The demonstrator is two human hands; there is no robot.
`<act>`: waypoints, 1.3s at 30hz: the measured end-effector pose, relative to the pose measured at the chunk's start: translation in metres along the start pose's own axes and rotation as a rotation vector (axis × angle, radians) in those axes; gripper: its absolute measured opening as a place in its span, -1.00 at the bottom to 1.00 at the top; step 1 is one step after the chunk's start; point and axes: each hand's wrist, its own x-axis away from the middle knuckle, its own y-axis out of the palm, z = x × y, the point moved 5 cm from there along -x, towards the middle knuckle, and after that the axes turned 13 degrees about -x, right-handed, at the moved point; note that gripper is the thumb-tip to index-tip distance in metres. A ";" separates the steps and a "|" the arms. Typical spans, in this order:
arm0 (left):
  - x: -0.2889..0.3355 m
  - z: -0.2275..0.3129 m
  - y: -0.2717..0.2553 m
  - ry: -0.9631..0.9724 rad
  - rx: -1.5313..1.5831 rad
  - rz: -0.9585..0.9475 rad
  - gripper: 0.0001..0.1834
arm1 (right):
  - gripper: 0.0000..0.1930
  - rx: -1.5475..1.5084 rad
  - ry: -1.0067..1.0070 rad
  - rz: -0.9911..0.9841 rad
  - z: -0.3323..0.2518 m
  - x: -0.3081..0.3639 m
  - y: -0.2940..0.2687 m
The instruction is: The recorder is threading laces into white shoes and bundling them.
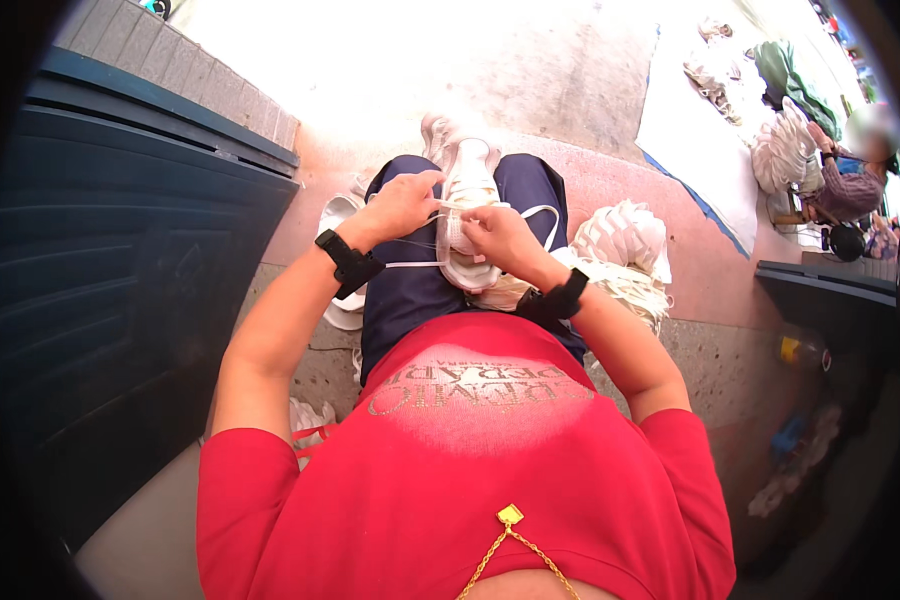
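A white sneaker (467, 274) rests between my knees. A white lace (410, 264) hangs in a loose length across my left thigh, and another stretch loops over my right thigh. On the left side of the sneaker, my left hand (404, 207) is closed, its fingertips pinching a lace drawn out from the eyelets. My right hand (510, 243) bends over the sneaker's tongue and lacing, fingers closed together on what looks like the lace; the fingertips are partly hidden. Thin strands run between the two hands.
More pale shoes (622, 240) lie heaped by my right leg, and others (342, 212) sit by my left. Dark blue door panels (120, 290) stand close on my left. A person (850, 185) works among shoes at the far right, beside a white sheet (695, 150). A bottle (805, 352) lies to the right.
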 end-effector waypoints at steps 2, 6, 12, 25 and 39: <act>0.006 0.001 -0.001 0.045 0.010 0.025 -0.60 | -0.79 0.238 -0.166 0.086 -0.001 -0.005 0.007; 0.019 -0.006 0.006 -0.439 0.621 -0.228 -0.63 | -0.88 0.584 -0.334 0.194 -0.005 -0.008 0.018; 0.021 -0.014 0.016 -0.571 0.966 -0.168 -0.61 | -0.96 0.878 -0.506 0.129 -0.011 -0.009 0.033; 0.015 -0.006 0.008 -0.554 1.065 -0.292 -0.63 | -0.75 -1.182 -0.348 -0.171 -0.163 0.090 -0.092; -0.016 0.097 -0.028 0.365 0.597 -0.490 -0.65 | -0.79 -1.033 -0.407 -0.500 -0.195 0.040 -0.058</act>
